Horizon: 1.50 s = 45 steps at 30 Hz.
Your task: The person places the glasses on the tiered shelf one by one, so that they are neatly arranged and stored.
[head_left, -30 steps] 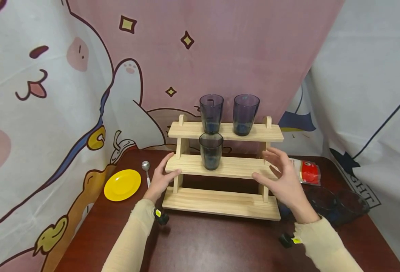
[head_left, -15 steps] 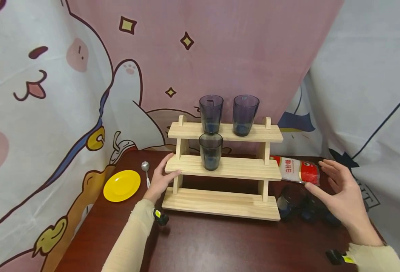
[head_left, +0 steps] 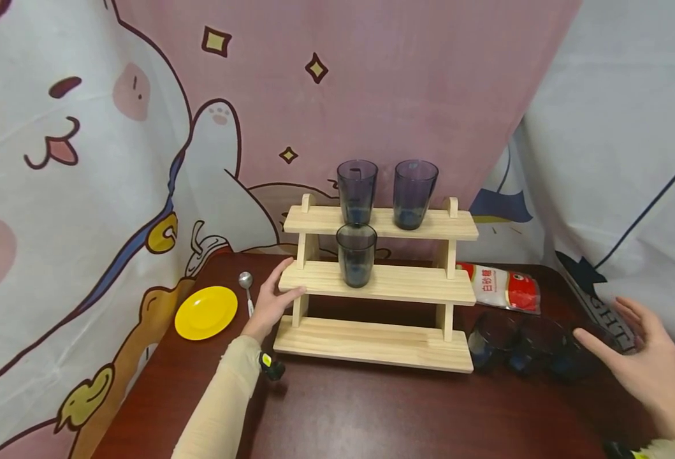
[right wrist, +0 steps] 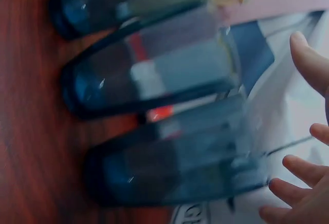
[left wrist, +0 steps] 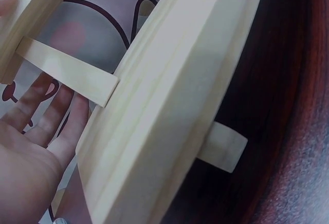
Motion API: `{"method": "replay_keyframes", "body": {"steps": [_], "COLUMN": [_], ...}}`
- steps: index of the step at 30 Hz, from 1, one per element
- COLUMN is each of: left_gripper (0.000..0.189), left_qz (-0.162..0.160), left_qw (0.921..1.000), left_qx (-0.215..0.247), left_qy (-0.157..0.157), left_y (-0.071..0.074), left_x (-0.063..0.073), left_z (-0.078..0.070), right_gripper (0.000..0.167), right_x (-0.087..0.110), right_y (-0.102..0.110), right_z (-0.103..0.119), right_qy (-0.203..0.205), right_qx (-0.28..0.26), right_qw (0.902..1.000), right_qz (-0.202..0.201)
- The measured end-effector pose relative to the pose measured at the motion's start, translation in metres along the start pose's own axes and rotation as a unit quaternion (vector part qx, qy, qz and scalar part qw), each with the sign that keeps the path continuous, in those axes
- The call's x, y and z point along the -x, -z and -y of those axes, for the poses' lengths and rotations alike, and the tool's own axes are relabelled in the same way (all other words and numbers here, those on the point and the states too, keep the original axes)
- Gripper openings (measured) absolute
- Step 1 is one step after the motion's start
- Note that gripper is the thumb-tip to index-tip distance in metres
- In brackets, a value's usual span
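My left hand holds the left end of a pale three-tier wooden display stand, thumb at the front of the middle shelf. In the left wrist view its fingers reach behind a side post. My right hand, thumb and fingers spread, is beside the rightmost of three dark tinted drinking glasses standing on the table right of the stand. In the right wrist view its fingertips are close to that glass's rim. Two purplish glasses stand on the top shelf, and a greyish glass on the middle one.
A yellow plate and a metal spoon lie left of the stand. Behind the three glasses lies a red-and-white printed packet. Printed cloth encloses the dark reddish table at the back and sides.
My right hand has left the right end of the stand and moved right, past the packet, to the glasses. My left hand and the glasses on the stand have stayed put.
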State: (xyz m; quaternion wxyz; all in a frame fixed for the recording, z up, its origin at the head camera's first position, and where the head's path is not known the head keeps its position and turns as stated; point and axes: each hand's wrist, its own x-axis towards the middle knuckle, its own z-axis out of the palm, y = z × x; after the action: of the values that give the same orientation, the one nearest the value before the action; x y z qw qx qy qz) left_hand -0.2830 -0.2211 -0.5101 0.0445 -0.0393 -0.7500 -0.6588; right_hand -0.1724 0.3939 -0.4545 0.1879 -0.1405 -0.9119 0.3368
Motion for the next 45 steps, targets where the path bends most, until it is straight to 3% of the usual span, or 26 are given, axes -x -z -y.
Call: {"method": "replay_keyframes", "body": {"steps": [7, 13, 15, 17, 20, 22, 24, 28, 34, 45], "left_gripper": [0.074, 0.073, 0.072, 0.072, 0.072, 0.072, 0.072, 0.072, 0.073, 0.074], "left_qz": [0.0, 0.005, 0.003, 0.004, 0.005, 0.005, 0.005, 0.006, 0.006, 0.005], "left_qw": [1.0, 1.0, 1.0, 1.0, 1.0, 1.0, 1.0, 1.0, 1.0, 1.0], "left_qx": [-0.001, 0.002, 0.001, 0.0, -0.002, -0.002, -0.001, 0.003, 0.001, 0.002], "left_qy": [-0.001, 0.0, 0.003, 0.004, 0.005, 0.004, 0.003, 0.001, 0.0, -0.001], "left_y": [-0.001, -0.001, -0.001, -0.001, -0.001, -0.001, -0.001, -0.001, -0.001, -0.001], "left_x": [0.0, 0.001, 0.001, 0.001, 0.001, 0.001, 0.001, 0.0, 0.0, 0.0], "left_z": [-0.002, -0.002, -0.002, -0.002, -0.002, -0.002, -0.002, -0.001, -0.001, -0.001], "right_gripper": [0.107, 0.099, 0.095, 0.091, 0.086, 0.081, 0.079, 0.079, 0.083, 0.082], "right_x": [-0.004, -0.002, -0.001, 0.001, 0.003, 0.004, 0.005, 0.004, 0.006, 0.017], "right_y": [-0.011, -0.025, -0.028, -0.03, -0.033, -0.035, -0.036, -0.038, -0.039, -0.039], "right_z": [-0.038, -0.067, -0.074, -0.08, -0.084, -0.085, -0.085, -0.084, -0.078, -0.071], "right_qy": [-0.034, -0.037, -0.011, 0.019, 0.03, 0.019, 0.001, -0.028, -0.077, -0.145], "right_qx": [-0.034, -0.124, -0.163, -0.228, -0.287, -0.291, -0.269, -0.255, -0.202, -0.246], "right_qw": [0.9976, 0.989, 0.9835, 0.9693, 0.9514, 0.9499, 0.9566, 0.9601, 0.9737, 0.9583], "right_qz": [0.05, 0.073, 0.079, 0.089, 0.107, 0.112, 0.113, 0.112, 0.071, -0.006]}}
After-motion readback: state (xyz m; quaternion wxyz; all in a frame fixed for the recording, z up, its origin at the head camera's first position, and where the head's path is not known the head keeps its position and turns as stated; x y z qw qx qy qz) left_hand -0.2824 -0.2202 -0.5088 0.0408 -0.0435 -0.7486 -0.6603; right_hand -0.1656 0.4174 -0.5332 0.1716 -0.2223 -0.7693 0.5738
